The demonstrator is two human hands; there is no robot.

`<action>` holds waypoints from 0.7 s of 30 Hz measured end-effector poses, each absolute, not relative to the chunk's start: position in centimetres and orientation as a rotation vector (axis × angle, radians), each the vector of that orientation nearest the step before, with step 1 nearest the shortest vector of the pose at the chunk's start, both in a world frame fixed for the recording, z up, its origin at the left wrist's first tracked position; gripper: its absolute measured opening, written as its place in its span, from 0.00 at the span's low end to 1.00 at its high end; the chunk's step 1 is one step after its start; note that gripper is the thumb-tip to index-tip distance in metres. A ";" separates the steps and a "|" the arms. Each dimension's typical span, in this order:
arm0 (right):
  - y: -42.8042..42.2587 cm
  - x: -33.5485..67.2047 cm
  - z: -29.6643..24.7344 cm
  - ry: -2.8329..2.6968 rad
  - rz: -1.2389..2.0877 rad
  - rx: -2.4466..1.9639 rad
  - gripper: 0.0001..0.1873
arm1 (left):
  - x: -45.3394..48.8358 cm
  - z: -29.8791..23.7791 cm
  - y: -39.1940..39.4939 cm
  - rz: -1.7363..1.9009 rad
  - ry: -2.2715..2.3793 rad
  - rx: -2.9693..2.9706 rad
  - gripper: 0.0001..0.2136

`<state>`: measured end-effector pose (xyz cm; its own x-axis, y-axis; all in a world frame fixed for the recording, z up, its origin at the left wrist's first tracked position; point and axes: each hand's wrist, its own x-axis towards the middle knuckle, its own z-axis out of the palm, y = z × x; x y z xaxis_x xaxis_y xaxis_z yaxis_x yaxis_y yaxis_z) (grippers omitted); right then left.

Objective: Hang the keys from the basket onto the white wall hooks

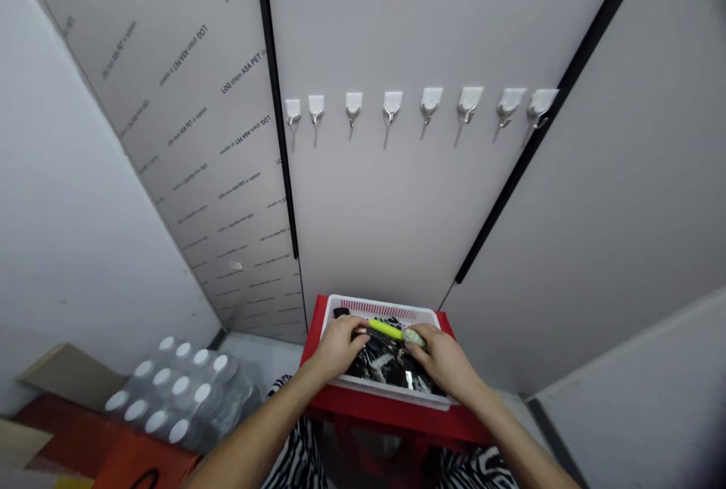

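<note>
A white plastic basket (pixel 391 307) in front of me holds a jumble of small dark and shiny metallic pieces (pixel 383 364), too small to name. My left hand (pixel 339 347) reaches into its left side, thumb and fingers curled together over dark pieces; what they pinch is hidden. Close to those fingertips lies one end of a bright yellow-green bar-shaped piece (pixel 386 329). At its other end is a pale green, ribbed, rounded piece (pixel 414 336), with the fingers of my right hand (pixel 445 359) closed around it. Whether these two pieces are joined, I cannot tell.
The basket rests on a red stool (pixel 397 407) close to my knees. Several metal hooks on white pads (pixel 392 103) line the pale panel ahead. Shrink-wrapped bottles with white caps (pixel 180 385) stand at lower left, beside an orange-red surface (pixel 113 444).
</note>
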<state>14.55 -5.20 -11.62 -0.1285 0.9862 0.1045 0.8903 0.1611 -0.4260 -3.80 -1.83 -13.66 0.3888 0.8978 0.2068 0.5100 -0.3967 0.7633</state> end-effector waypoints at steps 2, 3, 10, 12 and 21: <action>-5.2 14.7 -11.6 -1.998 0.419 -1.775 0.14 | -3.9 -13.7 -1.7 0.907 1.184 1.928 0.09; -5.1 14.7 -11.7 -1.955 0.442 -1.773 0.15 | -3.9 -13.7 -1.6 0.945 1.179 1.853 0.09; -5.1 14.7 -11.7 -1.773 0.546 -1.747 0.16 | -4.0 -13.8 -1.1 1.158 1.075 1.378 0.09; -5.2 14.5 -11.7 -1.762 0.519 -1.737 0.15 | -4.0 -13.6 -1.0 1.163 1.043 1.326 0.09; -3.2 10.5 -8.4 -1.608 0.721 -1.399 0.15 | -3.6 -10.3 -0.8 1.114 0.851 1.143 0.12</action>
<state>10.52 -3.15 -8.40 0.0014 0.9728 0.2316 0.4742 0.2033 -0.8566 -3.60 -0.77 -10.29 0.2574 0.9660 0.0241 -0.2312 0.0374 0.9722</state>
